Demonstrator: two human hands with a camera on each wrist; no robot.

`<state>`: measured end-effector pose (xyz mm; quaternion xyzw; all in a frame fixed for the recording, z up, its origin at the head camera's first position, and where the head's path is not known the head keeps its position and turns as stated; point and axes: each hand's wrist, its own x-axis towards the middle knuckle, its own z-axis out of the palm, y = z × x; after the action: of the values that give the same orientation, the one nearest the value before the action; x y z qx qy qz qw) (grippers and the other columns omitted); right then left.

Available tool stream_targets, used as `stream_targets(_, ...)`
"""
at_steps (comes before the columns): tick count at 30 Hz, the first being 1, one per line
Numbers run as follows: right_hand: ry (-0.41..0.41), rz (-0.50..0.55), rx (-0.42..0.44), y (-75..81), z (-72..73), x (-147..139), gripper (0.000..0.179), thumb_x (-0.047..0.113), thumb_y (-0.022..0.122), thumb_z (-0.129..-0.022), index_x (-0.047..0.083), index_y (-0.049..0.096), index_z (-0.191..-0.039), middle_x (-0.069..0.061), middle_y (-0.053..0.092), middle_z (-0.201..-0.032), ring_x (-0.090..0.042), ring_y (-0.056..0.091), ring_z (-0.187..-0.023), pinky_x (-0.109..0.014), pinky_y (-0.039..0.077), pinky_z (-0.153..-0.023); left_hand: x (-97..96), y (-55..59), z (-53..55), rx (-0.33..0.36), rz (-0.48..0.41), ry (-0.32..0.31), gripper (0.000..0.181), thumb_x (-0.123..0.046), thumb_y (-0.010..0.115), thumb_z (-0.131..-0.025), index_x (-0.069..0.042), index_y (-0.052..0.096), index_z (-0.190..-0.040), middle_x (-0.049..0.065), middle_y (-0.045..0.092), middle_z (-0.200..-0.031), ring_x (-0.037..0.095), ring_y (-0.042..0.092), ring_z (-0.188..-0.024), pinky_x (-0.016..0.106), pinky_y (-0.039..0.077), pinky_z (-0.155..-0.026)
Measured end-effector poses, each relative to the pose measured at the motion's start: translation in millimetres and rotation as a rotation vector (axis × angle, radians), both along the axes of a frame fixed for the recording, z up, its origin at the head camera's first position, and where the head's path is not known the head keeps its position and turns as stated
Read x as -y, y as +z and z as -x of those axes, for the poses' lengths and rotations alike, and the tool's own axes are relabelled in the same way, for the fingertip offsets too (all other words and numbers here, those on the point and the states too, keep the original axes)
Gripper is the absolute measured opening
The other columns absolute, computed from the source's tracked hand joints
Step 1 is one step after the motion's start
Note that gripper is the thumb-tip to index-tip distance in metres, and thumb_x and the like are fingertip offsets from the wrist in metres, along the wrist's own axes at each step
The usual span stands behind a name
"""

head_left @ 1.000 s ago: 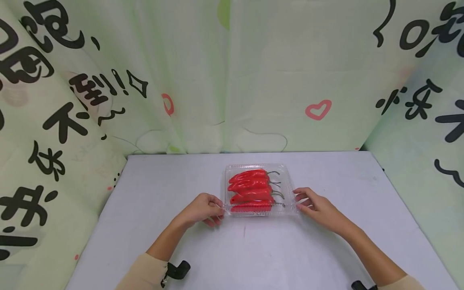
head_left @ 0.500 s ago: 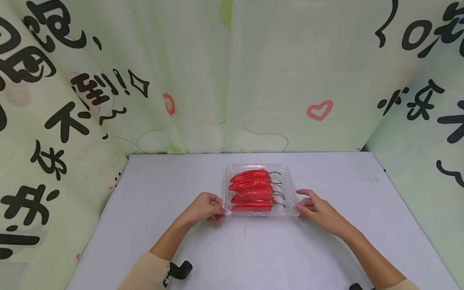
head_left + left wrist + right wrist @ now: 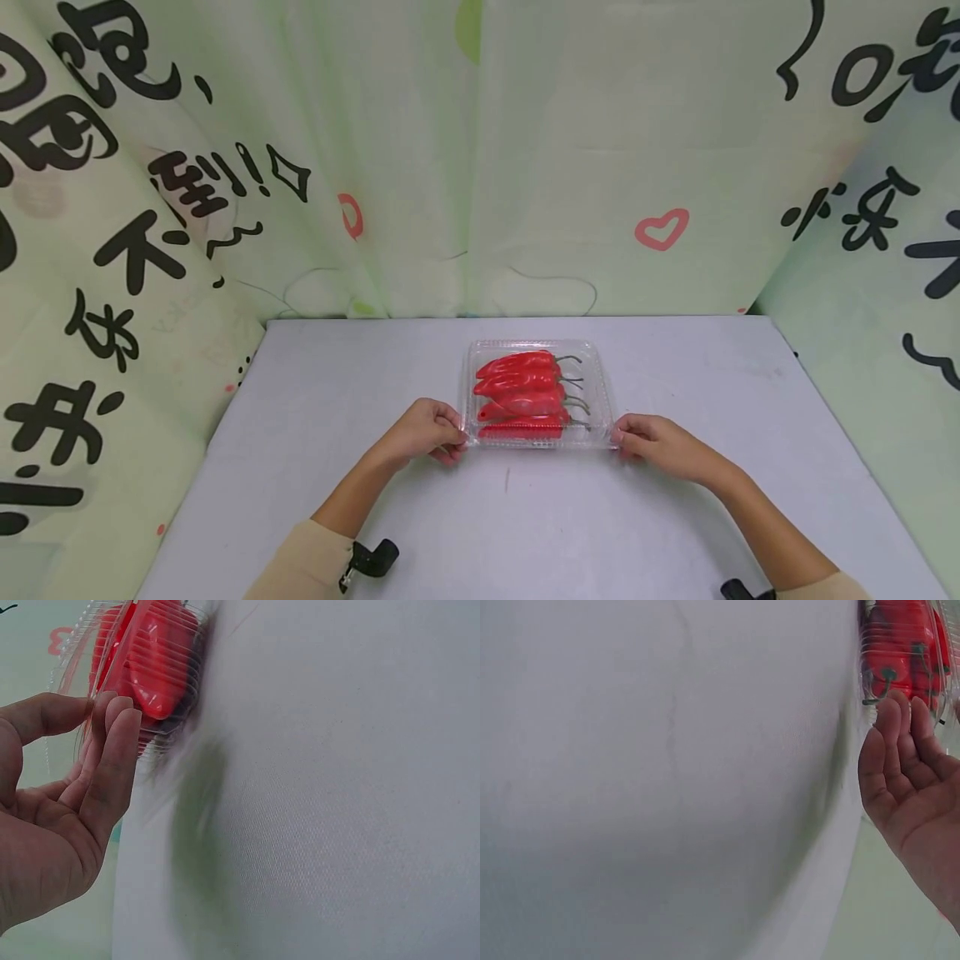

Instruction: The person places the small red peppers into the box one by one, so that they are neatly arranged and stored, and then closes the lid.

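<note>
A clear plastic clamshell box (image 3: 600,375) sits on the table with several red peppers (image 3: 521,383) inside, their green stems pointing right. Its ribbed side wall (image 3: 191,645) shows in the left wrist view. At the front left corner my left hand (image 3: 423,433) pinches the rim between thumb and fingers. My right hand (image 3: 660,446) pinches the front right corner of the rim. In the right wrist view the right fingers (image 3: 889,742) lie close together beneath the box edge, and most of the thumb is out of frame.
The box stands on a white-covered table (image 3: 352,358), near its back edge. A pale green printed curtain (image 3: 555,167) surrounds the table at the back and both sides. Black wrist mounts (image 3: 375,557) sit on both sleeves.
My right hand's raised index finger has come down, and the hand has moved slightly toward the front corner, where it pinches the rim. The left hand and box have barely moved.
</note>
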<state>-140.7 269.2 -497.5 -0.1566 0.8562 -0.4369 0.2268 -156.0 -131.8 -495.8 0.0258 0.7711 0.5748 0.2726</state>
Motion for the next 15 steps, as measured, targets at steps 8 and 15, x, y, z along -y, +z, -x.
stream_targets(8,0.022,0.040,0.049,1.4,3.1,1.9,0.019,0.018,0.056,-0.106,0.000,0.064,-0.102,-0.007,0.064,-0.089,-0.012,0.058,-0.078,-0.026,0.054,-0.069,-0.3,-0.5,0.5,0.004,-0.004,0.004,0.010,-0.004,0.070,-0.093,0.004,0.064,-0.094,0.021,0.074,-0.082,0.017,0.070,-0.061,0.035,0.066,-0.064)
stream_targets(15,0.041,0.116,0.098,0.8,4.6,4.6,0.020,0.013,0.057,-0.106,-0.005,0.061,-0.100,-0.014,0.067,-0.092,-0.014,0.064,-0.082,-0.026,0.061,-0.076,-0.2,-0.9,0.9,-0.007,0.000,0.004,0.011,-0.004,0.069,-0.093,0.004,0.064,-0.097,0.018,0.074,-0.080,0.017,0.070,-0.061,0.035,0.065,-0.064)
